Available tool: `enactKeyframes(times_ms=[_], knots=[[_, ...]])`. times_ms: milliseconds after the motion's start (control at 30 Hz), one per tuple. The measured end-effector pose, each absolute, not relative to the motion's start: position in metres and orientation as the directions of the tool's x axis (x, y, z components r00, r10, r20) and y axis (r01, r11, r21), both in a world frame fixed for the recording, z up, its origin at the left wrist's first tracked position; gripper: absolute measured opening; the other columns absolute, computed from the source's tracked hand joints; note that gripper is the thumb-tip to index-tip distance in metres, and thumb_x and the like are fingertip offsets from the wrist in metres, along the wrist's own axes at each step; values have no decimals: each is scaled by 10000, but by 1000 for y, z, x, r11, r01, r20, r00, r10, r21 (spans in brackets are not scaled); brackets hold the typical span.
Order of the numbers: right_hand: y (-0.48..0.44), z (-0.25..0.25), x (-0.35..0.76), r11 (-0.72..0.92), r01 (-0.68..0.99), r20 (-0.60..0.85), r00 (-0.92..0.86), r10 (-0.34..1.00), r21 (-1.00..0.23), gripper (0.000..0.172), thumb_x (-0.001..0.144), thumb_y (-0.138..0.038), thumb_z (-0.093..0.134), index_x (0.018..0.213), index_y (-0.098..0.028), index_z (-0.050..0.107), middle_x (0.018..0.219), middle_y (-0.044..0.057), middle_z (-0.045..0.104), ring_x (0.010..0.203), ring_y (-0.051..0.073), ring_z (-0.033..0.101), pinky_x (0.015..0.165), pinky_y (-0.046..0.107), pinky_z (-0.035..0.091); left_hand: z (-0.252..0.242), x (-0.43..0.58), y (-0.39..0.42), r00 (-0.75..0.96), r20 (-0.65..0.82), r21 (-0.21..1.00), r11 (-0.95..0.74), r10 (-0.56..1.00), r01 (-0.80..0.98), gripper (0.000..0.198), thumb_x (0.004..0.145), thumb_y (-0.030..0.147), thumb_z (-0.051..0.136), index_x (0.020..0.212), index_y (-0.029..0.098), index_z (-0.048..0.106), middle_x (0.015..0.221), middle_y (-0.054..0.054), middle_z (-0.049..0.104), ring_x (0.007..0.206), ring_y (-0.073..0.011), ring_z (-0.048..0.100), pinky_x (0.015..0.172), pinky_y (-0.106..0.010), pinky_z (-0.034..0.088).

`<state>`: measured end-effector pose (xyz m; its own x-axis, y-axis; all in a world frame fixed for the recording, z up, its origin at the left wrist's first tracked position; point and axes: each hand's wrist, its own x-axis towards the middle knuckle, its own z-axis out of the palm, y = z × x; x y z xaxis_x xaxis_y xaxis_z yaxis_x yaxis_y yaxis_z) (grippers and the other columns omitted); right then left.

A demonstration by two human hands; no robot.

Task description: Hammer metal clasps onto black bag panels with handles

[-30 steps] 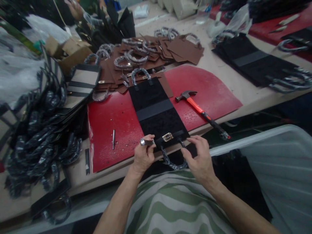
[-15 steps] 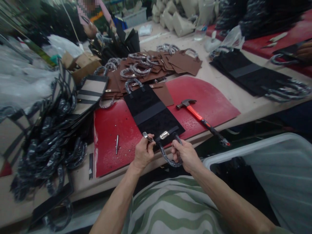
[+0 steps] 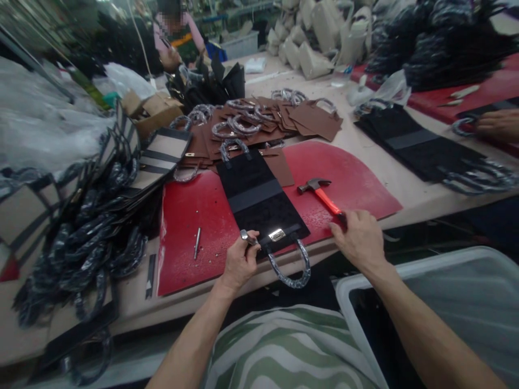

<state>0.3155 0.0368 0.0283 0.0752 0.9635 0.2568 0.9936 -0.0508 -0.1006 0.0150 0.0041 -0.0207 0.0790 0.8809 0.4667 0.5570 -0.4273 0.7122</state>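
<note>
A black bag panel (image 3: 263, 197) lies on the red mat, with a plastic-wrapped handle at each end and a shiny metal clasp (image 3: 277, 235) near its front edge. The nearer handle loop (image 3: 299, 281) hangs past the table edge. Beside the clasp, my left hand (image 3: 240, 260) is closed around a short metal rod tool (image 3: 248, 237), its rounded end sticking up. My right hand (image 3: 362, 241) is closed over the black grip of a claw hammer (image 3: 326, 200) with an orange shaft. The hammer's head rests on the mat; most of its grip is hidden.
A thin metal rod (image 3: 197, 243) lies on the red mat (image 3: 182, 216). Brown panels (image 3: 312, 120) are piled behind, wrapped black-and-beige pieces (image 3: 101, 227) at left. A grey bin (image 3: 446, 313) stands at lower right. Another person's hand (image 3: 498, 125) is at far right, beyond black panels (image 3: 417, 135).
My right hand has let go of the near bag handle and moved right onto the hammer's grip. My left hand keeps the metal tool beside the clasp. The view has shifted slightly.
</note>
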Motion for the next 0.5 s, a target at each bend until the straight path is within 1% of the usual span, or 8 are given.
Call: enactKeyframes(times_ms=[67,100,167,233,267,333,433,500], knots=[[49,29,326,-68,996,161,75,984,-49,296,890,-360,531,1009,-100,606,996,206,587,904,314,546,740,381,405,-22,15,4,96,462,709,-432,882,557,221,932,197,507,1136,177,590,1070,-101,703,1010,-205,693,892,-340,573],[54,30,328,-80,993,109,90,990,-87,233,878,-325,532,958,-116,598,953,185,587,863,294,545,721,371,400,-22,15,4,102,467,704,-440,878,557,227,931,195,507,1144,178,586,1072,-103,702,1013,-207,693,895,-342,574],[62,34,330,-152,931,-58,141,988,-333,100,823,-263,555,837,-164,562,811,105,565,739,230,520,659,334,389,-23,16,5,107,485,695,-457,868,555,229,929,187,506,1145,181,582,1075,-105,700,1001,-208,695,886,-343,579],[66,39,326,-300,690,-307,118,945,-659,77,756,-242,576,765,-196,515,696,31,512,624,175,470,589,300,384,-23,16,6,106,495,691,-465,862,554,224,923,178,509,1134,184,584,1070,-105,702,981,-210,699,868,-341,585],[66,43,322,-377,532,-412,57,909,-758,87,733,-246,575,758,-201,504,669,9,492,582,154,447,556,285,386,-22,17,6,106,498,690,-467,861,553,224,919,173,511,1130,185,586,1063,-105,704,973,-212,701,861,-340,587],[63,51,311,-511,241,-537,-56,842,-825,109,711,-263,562,774,-202,498,645,-20,456,510,115,392,484,251,367,-22,17,7,104,506,686,-473,856,553,229,913,169,515,1129,186,590,1046,-103,706,960,-215,702,851,-339,589],[52,73,293,-588,-16,-584,-100,806,-809,187,731,-341,596,769,-211,468,602,-67,370,432,70,280,393,197,258,-21,17,7,104,519,679,-483,849,553,243,912,170,521,1143,191,592,1013,-93,707,918,-209,704,823,-329,595],[40,94,282,-488,-14,-486,-74,871,-873,283,796,-472,602,786,-224,466,589,-76,362,402,69,273,359,198,232,-20,17,7,106,522,677,-487,846,553,253,912,170,522,1154,195,591,1017,-92,707,919,-210,705,817,-327,597]])
